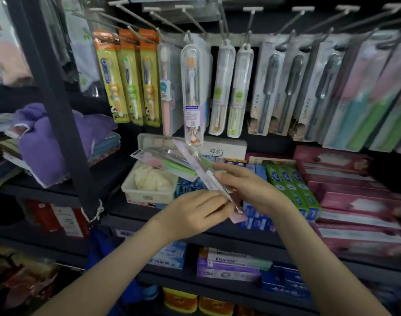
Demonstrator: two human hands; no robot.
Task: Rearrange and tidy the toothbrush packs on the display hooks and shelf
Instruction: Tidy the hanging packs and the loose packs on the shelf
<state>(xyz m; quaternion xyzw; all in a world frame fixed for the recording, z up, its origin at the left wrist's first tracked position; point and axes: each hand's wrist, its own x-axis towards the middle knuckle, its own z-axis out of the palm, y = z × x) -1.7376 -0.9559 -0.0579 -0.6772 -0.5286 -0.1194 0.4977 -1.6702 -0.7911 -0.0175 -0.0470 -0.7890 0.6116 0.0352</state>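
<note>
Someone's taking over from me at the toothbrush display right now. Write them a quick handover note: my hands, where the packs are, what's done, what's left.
Left hand: grips the lower end of the slim pink pack.
Right hand: holds the same pack from the right; its fingertips also reach the green-brush pack fanned out behind.
On the hooks: orange-topped packs, clear cases and grey packs hang in rows.
Done: those rows are hung.
Left: the two packs in hand are not yet on a hook or the shelf.
</note>
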